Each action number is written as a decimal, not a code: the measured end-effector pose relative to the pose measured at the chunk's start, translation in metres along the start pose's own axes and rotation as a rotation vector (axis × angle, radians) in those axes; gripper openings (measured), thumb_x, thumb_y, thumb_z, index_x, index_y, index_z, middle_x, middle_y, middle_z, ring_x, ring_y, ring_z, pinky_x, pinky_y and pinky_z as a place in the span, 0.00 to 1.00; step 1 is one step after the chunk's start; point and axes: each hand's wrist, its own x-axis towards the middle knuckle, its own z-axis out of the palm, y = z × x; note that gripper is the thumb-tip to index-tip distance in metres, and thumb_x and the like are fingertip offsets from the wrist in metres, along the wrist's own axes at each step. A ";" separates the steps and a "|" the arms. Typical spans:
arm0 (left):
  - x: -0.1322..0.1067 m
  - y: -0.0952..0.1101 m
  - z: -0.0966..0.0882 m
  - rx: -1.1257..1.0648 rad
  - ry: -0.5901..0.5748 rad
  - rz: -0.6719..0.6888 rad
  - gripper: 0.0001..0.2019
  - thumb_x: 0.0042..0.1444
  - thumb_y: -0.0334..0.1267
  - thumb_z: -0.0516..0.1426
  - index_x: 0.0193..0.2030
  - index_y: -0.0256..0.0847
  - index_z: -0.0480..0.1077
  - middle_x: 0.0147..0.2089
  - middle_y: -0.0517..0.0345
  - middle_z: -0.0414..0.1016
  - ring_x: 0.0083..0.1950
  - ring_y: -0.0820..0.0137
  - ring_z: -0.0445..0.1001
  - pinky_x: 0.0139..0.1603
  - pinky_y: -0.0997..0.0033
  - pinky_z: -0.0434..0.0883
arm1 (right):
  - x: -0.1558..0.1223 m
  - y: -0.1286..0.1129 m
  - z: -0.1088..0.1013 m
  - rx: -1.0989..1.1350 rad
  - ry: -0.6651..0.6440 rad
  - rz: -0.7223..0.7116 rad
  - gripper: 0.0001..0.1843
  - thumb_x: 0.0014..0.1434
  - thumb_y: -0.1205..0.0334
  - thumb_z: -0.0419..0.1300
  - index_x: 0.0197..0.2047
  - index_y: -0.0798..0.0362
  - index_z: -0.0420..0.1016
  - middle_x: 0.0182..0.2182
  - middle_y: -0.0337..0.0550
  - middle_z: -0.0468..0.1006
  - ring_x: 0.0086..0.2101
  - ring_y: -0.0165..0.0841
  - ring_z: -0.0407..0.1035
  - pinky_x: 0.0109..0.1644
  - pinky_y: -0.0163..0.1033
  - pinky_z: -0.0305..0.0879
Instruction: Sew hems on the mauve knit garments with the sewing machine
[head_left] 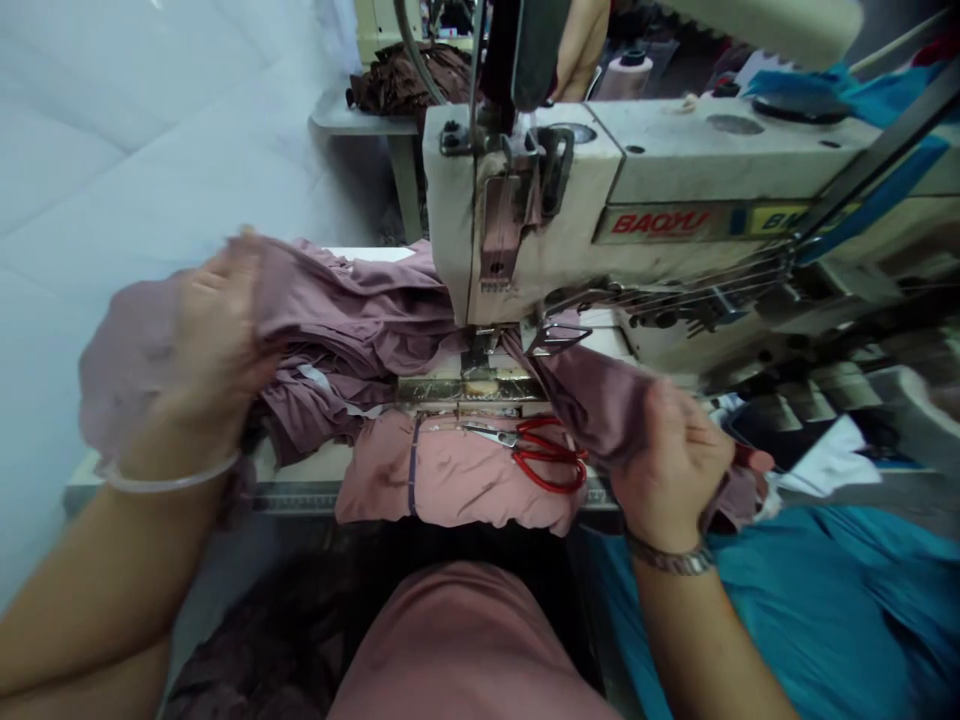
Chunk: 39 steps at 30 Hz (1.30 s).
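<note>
Mauve fabric [360, 300] lies bunched to the left of the needle area of a white sewing machine [525, 220]. My left hand [225, 320], blurred by motion, grips this cloth and holds part of it up near the wall. On the other side, my right hand [671, 460] is closed on a mauve fabric piece [600, 395] that stretches from beside the presser foot [484, 350]. Whether the two stretches are one piece is hidden behind the machine head. Red-handled thread scissors [540, 455] rest on a pink padded cloth [450, 480] at the table's front edge.
Teal fabric [810, 600] hangs low at the right. Dark cloth [262, 630] is heaped below the table at left. Behind the machine are a brown fabric pile [420, 80], a thread cone [624, 78] and another person's arm [583, 45]. A tiled wall [150, 130] borders the left.
</note>
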 end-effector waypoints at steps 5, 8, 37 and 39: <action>-0.047 0.002 0.046 0.016 -0.803 0.642 0.19 0.60 0.51 0.60 0.47 0.37 0.75 0.41 0.49 0.78 0.43 0.65 0.77 0.44 0.66 0.76 | 0.007 0.009 0.028 -0.606 -0.873 -0.876 0.19 0.63 0.59 0.59 0.54 0.60 0.74 0.46 0.56 0.78 0.48 0.42 0.69 0.53 0.47 0.68; -0.054 -0.018 0.063 0.264 -0.708 1.044 0.17 0.64 0.42 0.56 0.58 0.39 0.70 0.58 0.44 0.72 0.59 0.60 0.71 0.58 0.58 0.71 | 0.031 0.023 0.023 -0.944 -0.907 -1.056 0.31 0.63 0.58 0.58 0.65 0.64 0.61 0.57 0.61 0.70 0.52 0.47 0.64 0.51 0.52 0.66; -0.095 -0.013 0.083 0.603 -0.413 1.018 0.19 0.65 0.29 0.50 0.62 0.32 0.65 0.58 0.46 0.71 0.54 0.62 0.70 0.50 0.63 0.69 | -0.003 0.021 0.038 -0.680 -0.708 -0.824 0.18 0.65 0.68 0.54 0.57 0.64 0.68 0.54 0.55 0.74 0.55 0.41 0.67 0.60 0.49 0.67; -0.096 -0.011 0.082 0.633 -0.398 1.011 0.19 0.65 0.29 0.50 0.61 0.33 0.66 0.57 0.47 0.71 0.53 0.61 0.70 0.48 0.62 0.69 | -0.005 0.020 0.039 -0.684 -0.711 -0.813 0.19 0.65 0.68 0.54 0.58 0.63 0.68 0.56 0.55 0.73 0.56 0.41 0.66 0.60 0.50 0.67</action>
